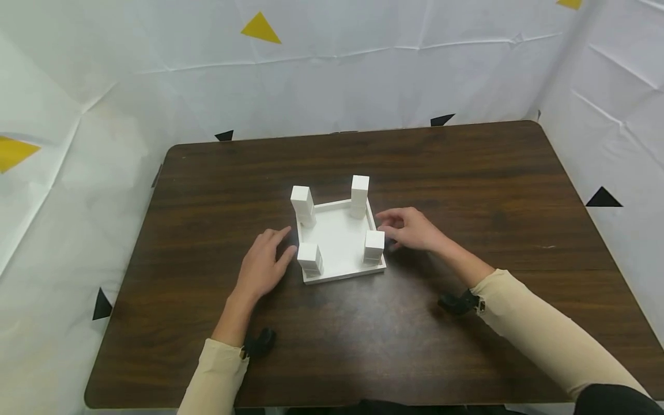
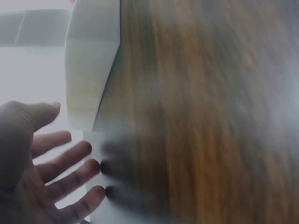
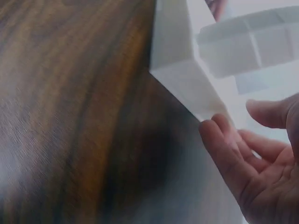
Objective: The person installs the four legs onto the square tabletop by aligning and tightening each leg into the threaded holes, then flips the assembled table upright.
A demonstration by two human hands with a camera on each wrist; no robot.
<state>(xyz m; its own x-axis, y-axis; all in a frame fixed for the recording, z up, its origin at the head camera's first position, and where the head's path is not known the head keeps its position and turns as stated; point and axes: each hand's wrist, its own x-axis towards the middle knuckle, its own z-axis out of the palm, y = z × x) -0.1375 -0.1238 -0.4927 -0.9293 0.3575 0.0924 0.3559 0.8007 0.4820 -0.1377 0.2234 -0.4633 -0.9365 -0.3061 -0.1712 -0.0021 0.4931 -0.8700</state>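
A square white tray (image 1: 337, 242) with a low rim sits on the table. White posts, seemingly stacked from blocks, stand upright at its corners: a far-left post (image 1: 303, 203), a far-right post (image 1: 359, 195), a near-left post (image 1: 309, 257) and a near-right post (image 1: 373, 245). Just off the tray's left side is my left hand (image 1: 259, 265), its fingers spread and holding nothing. My right hand (image 1: 412, 229) is at the right side, fingers loosely bent. In the right wrist view its fingertips (image 3: 212, 133) meet the tray's outer wall (image 3: 180, 86); whether they touch is unclear.
The dark wood-grain table (image 1: 467, 173) extends around the tray on all sides. White sheeting (image 1: 363, 86) with yellow and black triangles hangs behind and at both sides. A black strap with a camera (image 1: 459, 302) is on the right wrist, another camera (image 1: 259, 343) on the left.
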